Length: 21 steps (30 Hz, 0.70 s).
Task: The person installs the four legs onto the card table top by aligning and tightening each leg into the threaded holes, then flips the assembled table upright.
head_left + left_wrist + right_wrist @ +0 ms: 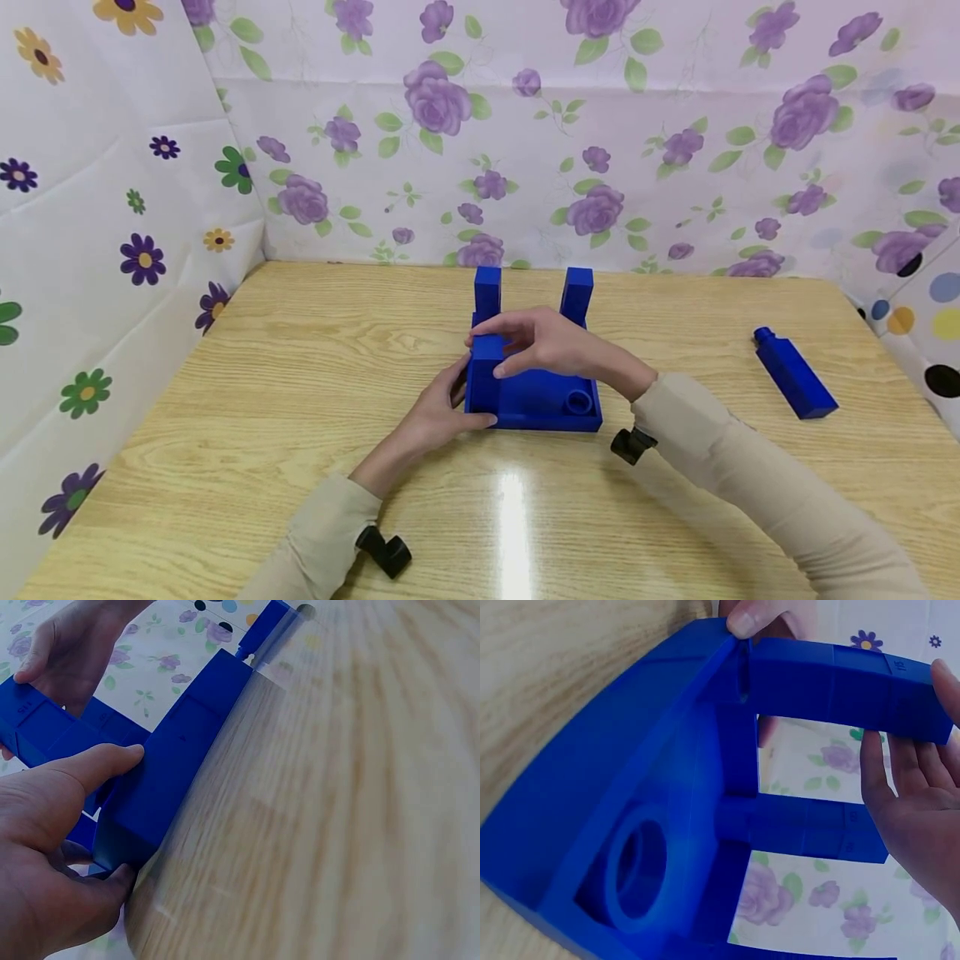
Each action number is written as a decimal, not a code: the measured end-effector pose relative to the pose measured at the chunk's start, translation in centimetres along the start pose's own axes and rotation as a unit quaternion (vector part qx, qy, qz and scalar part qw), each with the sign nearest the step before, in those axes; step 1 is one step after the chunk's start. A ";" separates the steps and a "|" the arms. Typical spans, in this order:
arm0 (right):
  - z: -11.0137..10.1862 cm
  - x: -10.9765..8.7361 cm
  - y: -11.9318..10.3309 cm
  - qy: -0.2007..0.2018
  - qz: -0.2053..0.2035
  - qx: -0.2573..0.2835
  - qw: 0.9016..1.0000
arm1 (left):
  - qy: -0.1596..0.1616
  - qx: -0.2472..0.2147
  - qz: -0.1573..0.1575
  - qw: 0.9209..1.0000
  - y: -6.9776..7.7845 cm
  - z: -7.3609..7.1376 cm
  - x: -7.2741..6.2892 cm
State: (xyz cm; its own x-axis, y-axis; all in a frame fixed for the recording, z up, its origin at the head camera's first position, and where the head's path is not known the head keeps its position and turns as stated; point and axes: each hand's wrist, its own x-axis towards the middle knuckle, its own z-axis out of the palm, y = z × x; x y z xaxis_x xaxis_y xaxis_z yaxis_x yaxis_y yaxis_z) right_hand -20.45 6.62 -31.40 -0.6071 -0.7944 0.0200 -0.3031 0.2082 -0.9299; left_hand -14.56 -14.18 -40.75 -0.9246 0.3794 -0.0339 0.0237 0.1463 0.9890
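A shallow blue tray-like base with a raised rim sits on the table, blue square posts standing at three of its corners. My left hand grips its near left corner, thumb on the front rim and fingers around the left side. Over the near left post, my right hand holds the upper end between thumb and fingers. The far left post and far right post stand upright. A round socket shows in the near right corner. The near left post's foot is hidden inside the rim.
Another blue square post with a narrow round neck lies on its side at the right of the wooden table. Flower-patterned cloth hangs behind the table and along its left side.
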 end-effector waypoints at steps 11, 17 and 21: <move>0.3 0.0 0.4 0.020 -0.011 -0.056 0.998 | -0.008 -0.003 0.006 1.000 0.1 0.0 -0.1; 1.2 -0.3 0.3 0.074 -0.033 -0.117 0.990 | -0.004 0.000 0.013 1.000 0.0 0.0 0.0; 2.0 -0.5 0.1 0.117 -0.045 -0.147 0.981 | -0.004 0.001 0.017 1.000 0.0 0.0 0.0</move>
State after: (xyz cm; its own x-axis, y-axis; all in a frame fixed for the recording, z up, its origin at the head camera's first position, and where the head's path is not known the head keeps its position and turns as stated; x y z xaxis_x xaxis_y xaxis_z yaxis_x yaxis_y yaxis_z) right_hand -18.75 5.95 -32.26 -0.7092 -0.6719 0.2136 -0.5422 0.3261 -0.7744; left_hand -14.59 -14.15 -40.71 -0.9198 0.3924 -0.0012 0.0561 0.1346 0.9893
